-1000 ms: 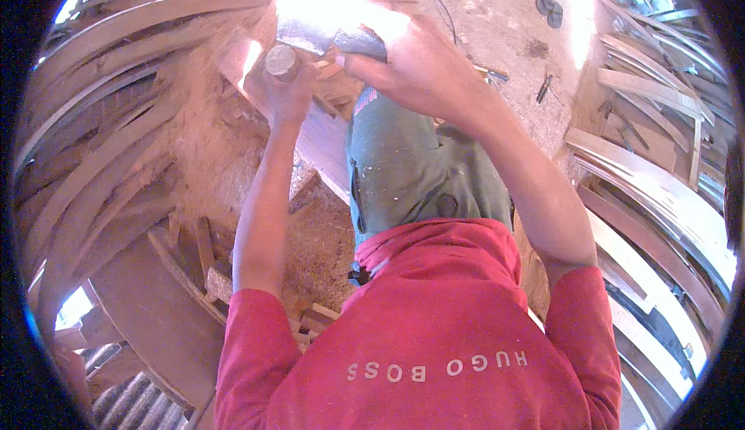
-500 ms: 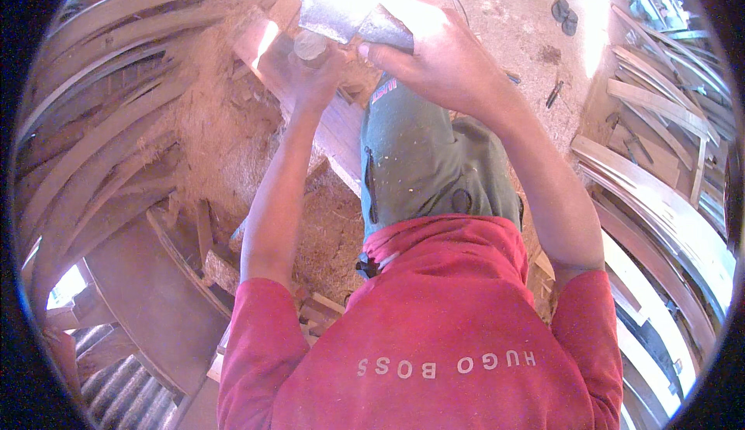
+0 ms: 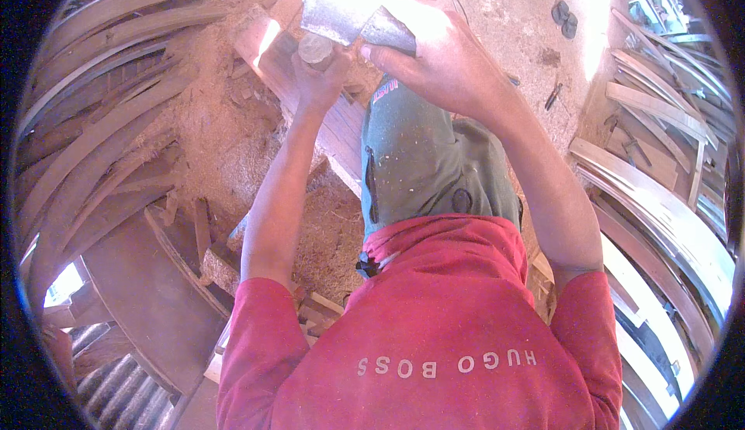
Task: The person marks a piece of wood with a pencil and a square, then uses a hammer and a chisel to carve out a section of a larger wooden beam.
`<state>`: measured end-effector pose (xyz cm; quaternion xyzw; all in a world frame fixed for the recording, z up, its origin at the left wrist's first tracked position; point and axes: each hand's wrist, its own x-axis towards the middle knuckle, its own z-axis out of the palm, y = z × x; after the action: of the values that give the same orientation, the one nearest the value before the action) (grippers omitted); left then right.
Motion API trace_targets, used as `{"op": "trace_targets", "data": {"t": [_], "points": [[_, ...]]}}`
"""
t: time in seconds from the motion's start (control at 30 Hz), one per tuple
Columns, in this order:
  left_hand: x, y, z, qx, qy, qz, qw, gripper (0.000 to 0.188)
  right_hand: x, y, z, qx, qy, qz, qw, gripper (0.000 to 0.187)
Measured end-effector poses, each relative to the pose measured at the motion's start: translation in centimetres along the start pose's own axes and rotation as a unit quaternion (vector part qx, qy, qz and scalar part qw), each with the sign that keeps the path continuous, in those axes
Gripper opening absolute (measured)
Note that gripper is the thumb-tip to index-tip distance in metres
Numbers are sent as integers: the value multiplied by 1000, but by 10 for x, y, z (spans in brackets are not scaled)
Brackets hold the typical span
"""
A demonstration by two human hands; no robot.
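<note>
My left hand (image 3: 324, 81) is closed round a thick handle, whose round pale end (image 3: 315, 48) sticks up out of the fist. Just beyond it lies a wide grey metal blade (image 3: 326, 19), its far part lost in glare; I cannot tell whether blade and handle are joined. A flat grey block (image 3: 389, 31) is gripped in my right hand (image 3: 450, 61), thumb along its near edge, right beside the blade. Under my left hand a wooden plank (image 3: 341, 139) slants past my knee.
Sawdust and shavings (image 3: 225, 143) cover the ground at left. Curved timber pieces (image 3: 101, 65) are stacked along the left side, more boards (image 3: 652, 189) on the right. Farther off lie a dark object (image 3: 564, 19) and a small slim tool (image 3: 553, 96).
The round handle end and the blade have shifted very slightly right and down. Both hands keep their grips, with the right nearly in the same place.
</note>
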<state>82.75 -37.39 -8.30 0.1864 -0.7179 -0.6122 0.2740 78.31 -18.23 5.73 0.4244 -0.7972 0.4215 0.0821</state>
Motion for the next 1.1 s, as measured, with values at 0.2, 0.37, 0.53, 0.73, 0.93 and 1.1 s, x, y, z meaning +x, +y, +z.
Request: {"op": "trace_targets", "data": {"t": [0.2,0.37,0.53,0.73,0.93,1.1], "points": [[4,5,-5,-47,-83,21,995,80,-2,3,3,0,5,-6,1000,39],[-2,36,3,-37,-77,99,991,15,-5,5,1,-13,-13,14,1000,38],[0,3,1,-29,-30,40,998,68,-4,-1,-1,-6,-22,38,999,37],[2,1,-2,-1,-53,-2,999,84,-5,2,-2,1,-30,37,999,38],[-3,2,-8,-20,-106,-37,993,88,0,-7,2,-25,-21,-18,999,32],[-7,8,-7,67,-100,-47,992,96,1,-14,-1,-152,-230,62,959,31]]}}
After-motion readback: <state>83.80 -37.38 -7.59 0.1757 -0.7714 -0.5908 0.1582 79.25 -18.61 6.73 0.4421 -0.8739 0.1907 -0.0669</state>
